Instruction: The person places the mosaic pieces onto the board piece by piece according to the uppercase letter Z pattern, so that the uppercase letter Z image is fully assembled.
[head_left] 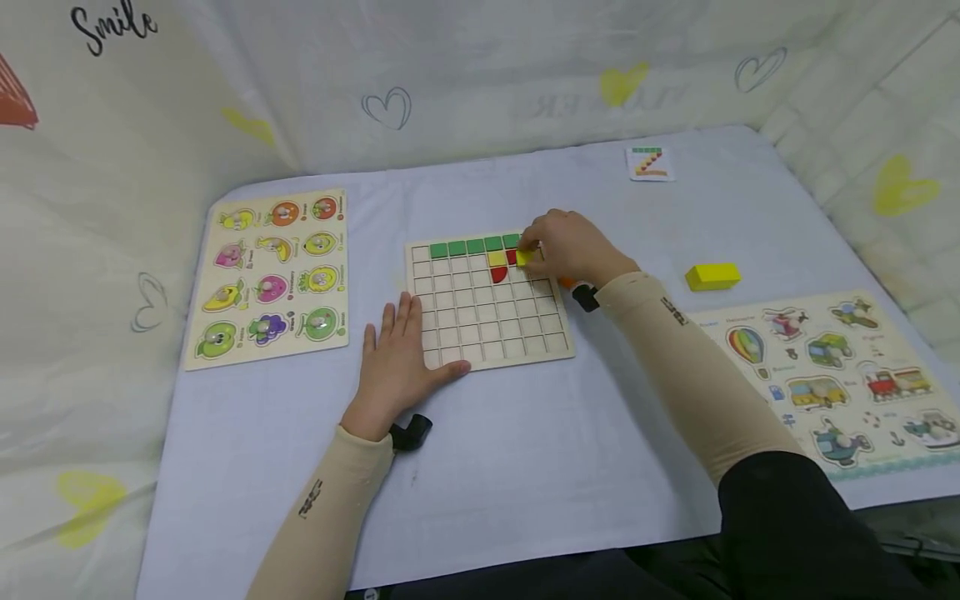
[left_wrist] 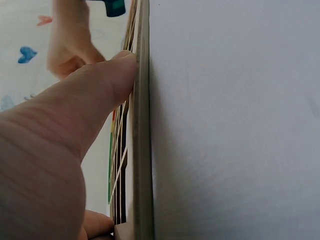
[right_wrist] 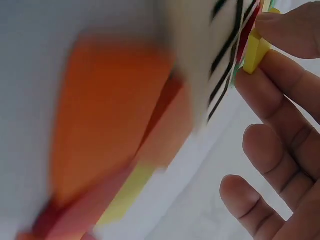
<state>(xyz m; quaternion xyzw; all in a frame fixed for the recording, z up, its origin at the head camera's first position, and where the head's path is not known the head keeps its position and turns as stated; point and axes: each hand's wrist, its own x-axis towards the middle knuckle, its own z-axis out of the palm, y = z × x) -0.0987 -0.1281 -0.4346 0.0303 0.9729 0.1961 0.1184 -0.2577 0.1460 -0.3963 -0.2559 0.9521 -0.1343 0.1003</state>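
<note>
A wooden grid board (head_left: 491,321) lies in the middle of the table, with a row of green squares (head_left: 457,248) along its far edge. Below that row are a yellow square (head_left: 497,258) and a red rounded piece (head_left: 498,274). My right hand (head_left: 573,247) is over the board's far right corner. Its thumb and fingertips pinch a small yellow block (right_wrist: 254,54) close to a red piece (right_wrist: 247,35). My left hand (head_left: 393,362) rests at the board's near left corner, fingers straight, the thumb (left_wrist: 107,75) lying on the near edge.
A fruit puzzle board (head_left: 268,279) lies on the left, a vehicle puzzle board (head_left: 832,379) on the right. Behind the latter sits a yellow block (head_left: 712,277). A pattern card (head_left: 650,164) is at the back. Orange blocks (right_wrist: 110,120) lie beneath the right wrist, beside the grid board.
</note>
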